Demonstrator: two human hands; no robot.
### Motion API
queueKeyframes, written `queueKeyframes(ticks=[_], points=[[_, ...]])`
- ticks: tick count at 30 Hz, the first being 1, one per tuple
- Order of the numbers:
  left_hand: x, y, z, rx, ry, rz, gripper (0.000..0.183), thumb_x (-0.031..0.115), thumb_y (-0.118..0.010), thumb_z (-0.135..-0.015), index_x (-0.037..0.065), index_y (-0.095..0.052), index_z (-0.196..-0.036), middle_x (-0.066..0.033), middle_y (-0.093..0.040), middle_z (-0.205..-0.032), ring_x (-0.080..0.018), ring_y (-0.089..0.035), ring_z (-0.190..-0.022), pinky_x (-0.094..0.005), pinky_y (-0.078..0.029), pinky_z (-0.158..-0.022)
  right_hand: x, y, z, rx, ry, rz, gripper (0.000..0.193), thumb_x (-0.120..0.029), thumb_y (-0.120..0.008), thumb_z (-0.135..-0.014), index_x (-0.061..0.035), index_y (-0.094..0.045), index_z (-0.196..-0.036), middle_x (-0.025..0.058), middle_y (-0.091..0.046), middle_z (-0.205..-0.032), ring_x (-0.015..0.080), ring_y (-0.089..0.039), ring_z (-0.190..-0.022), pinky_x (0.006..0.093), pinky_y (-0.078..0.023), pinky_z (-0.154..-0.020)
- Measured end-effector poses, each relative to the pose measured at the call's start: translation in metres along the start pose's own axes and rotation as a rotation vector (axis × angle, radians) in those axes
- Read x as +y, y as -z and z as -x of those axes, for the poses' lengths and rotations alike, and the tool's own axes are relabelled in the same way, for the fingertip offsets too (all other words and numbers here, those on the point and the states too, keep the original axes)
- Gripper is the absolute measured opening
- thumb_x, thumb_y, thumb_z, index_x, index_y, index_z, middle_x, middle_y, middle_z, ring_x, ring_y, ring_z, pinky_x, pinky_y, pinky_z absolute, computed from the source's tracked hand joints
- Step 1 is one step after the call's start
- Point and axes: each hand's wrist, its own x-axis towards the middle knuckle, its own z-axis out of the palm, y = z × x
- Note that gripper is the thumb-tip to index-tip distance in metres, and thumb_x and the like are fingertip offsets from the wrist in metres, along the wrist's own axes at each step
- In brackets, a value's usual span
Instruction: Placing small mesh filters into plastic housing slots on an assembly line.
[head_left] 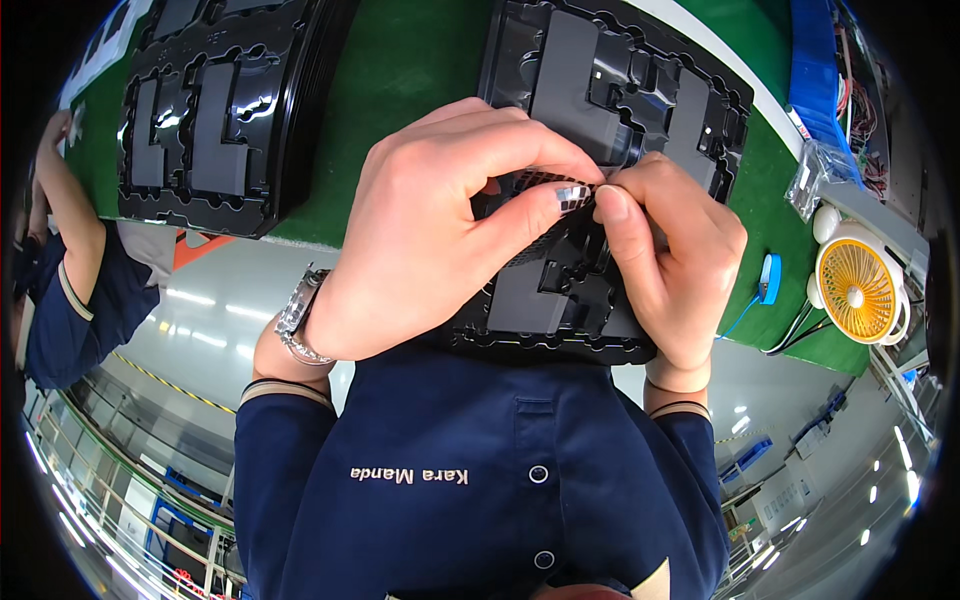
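Basically, left hand grips the dark mesh piece thumb-to-index, piece at its three o'clock. Right hand pinches the same piece's edge, piece at its ten o'clock; contact partly hidden. Black tray beneath.

**Room view: shop floor, bright**

I've got a green bench and a glossy grey floor throwing back light streaks. Yellow-black tape at left. Rim too warped to read.

Green workbench and black trays show a factory.
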Motion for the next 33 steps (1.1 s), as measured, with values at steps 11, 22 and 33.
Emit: queueKeyframes(ticks=[11, 22, 33], points=[[0.0010, -0.0011, -0.0006, -0.020, -0.007, 0.016, 0.013, 0.001, -0.069, -0.079, 0.001, -0.070, -0.092, -0.0061, -0.069, -0.085, -0.0163, -0.062, -0.079, -0.0277, -0.048, -0.071, 0.0026, 0.0028, -0.0024, 0.002, 0.087, 0.105, 0.012, -0.005, -0.072, -0.077, -0.0026, -0.061, -0.073, 0.0064, -0.056, -0.062, 0.0221, -0.054, -0.049, 0.0318, -0.042, -0.045], [0.0079, -0.0012, -0.0053, -0.084, 0.107, 0.201, 0.015, 0.006, -0.067, -0.085, 0.001, -0.067, -0.099, -0.0016, -0.067, -0.094, -0.0088, -0.062, -0.085, -0.0235, -0.047, -0.071, 0.0042, 0.0070, -0.0018, 0.051, 0.025, -0.012, 0.010, -0.006, -0.070, -0.080, -0.0031, -0.062, -0.075, 0.0054, -0.056, -0.063, 0.0210, -0.054, -0.049, 0.0319, -0.041, -0.045], [0.0072, -0.0038, -0.0027, -0.051, 0.092, 0.161, 0.014, 0.008, -0.068, -0.086, 0.001, -0.067, -0.098, -0.0019, -0.068, -0.091, -0.0083, -0.062, -0.084, -0.0231, -0.047, -0.071, 0.0033, 0.0085, -0.0016, 0.010, 0.036, -0.005, 0.012, -0.006, -0.071, -0.079, -0.0032, -0.061, -0.072, 0.0044, -0.055, -0.062, 0.0196, -0.052, -0.048, 0.0314, -0.040, -0.044]])
